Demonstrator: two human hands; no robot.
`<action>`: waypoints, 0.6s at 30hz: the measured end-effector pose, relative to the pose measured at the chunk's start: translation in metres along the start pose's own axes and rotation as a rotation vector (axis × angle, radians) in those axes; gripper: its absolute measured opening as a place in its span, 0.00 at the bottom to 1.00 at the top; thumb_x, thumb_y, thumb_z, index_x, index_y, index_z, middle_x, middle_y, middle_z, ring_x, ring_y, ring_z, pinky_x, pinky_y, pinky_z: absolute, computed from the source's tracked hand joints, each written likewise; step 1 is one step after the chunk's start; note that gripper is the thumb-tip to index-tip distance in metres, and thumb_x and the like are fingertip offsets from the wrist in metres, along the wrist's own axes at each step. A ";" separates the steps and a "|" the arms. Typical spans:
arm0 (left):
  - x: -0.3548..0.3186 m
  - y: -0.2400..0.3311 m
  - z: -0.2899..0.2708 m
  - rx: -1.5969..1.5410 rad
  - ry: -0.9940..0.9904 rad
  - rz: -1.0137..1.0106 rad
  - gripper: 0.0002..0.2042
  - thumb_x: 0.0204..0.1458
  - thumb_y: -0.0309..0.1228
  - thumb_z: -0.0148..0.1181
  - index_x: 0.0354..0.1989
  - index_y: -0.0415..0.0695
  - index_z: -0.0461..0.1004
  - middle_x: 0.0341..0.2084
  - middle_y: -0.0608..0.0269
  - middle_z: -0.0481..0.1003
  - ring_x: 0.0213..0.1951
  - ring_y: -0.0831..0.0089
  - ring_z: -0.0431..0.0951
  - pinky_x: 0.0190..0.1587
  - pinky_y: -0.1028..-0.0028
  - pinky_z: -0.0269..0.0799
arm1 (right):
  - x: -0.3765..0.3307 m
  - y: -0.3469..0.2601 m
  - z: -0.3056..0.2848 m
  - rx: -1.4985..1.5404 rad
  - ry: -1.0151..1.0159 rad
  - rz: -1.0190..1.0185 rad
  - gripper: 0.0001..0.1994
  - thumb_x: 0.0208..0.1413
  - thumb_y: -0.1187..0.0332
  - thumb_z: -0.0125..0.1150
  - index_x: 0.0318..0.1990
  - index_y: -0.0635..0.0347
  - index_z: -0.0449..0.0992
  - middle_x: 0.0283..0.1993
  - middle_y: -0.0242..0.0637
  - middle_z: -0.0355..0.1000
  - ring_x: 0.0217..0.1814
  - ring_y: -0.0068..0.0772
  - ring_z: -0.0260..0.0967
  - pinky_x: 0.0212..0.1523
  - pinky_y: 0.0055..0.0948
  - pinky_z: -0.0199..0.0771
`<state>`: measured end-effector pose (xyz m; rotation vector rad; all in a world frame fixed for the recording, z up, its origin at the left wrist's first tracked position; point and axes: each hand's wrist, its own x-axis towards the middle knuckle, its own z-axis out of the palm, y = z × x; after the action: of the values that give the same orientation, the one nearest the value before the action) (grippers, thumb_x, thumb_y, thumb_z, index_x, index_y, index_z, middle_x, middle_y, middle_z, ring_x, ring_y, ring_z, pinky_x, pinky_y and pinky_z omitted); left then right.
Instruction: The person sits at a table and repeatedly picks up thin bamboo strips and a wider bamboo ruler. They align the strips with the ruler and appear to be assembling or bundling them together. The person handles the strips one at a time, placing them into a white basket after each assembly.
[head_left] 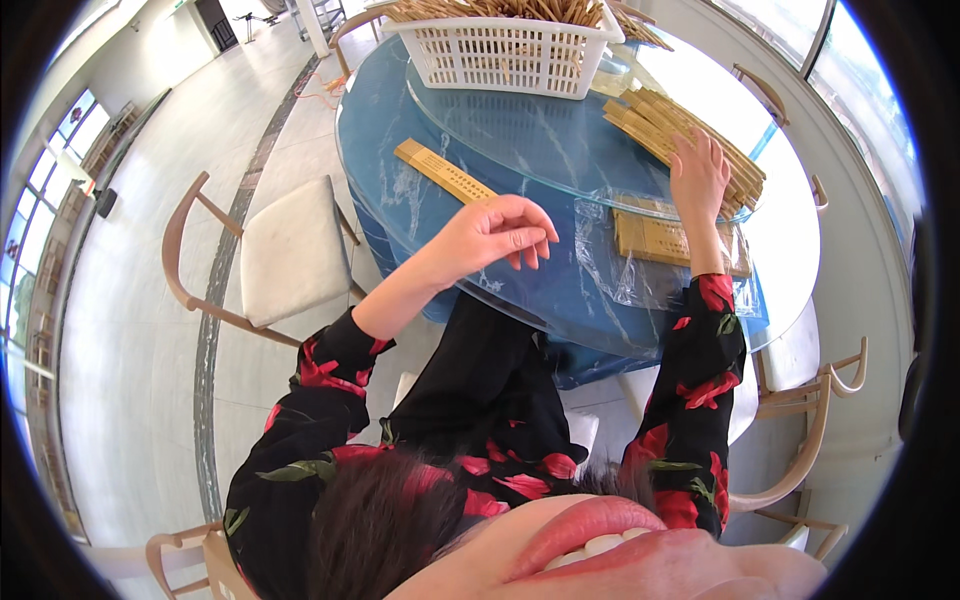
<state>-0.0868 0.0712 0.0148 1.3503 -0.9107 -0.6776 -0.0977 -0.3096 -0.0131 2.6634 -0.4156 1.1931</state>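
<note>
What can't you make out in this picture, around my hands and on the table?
All in the head view:
Near end of the single gold packet: behind the left hand.
Undersides of the right fingers, so whether they grip the gold pile: hidden by the back of the right hand.
Tops of the sticks in the white basket: cut off by the upper edge.
Print on the packets: too small.

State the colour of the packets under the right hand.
The packets are golden yellow, best seen in the head view.
</note>
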 end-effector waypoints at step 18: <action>0.176 0.090 -0.309 2.313 0.407 0.541 0.02 0.46 0.23 0.59 0.27 0.45 0.76 0.30 0.63 0.75 0.45 0.63 0.77 0.46 0.65 0.78 | -0.003 -0.033 -0.014 0.397 0.019 -0.135 0.13 0.59 0.66 0.64 0.52 0.46 0.82 0.62 0.31 0.70 0.68 0.42 0.63 0.64 0.48 0.64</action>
<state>0.2587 0.0922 0.1363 2.6447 -1.5362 1.6972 -0.0984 -0.2740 -0.0081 2.9428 0.0114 1.3791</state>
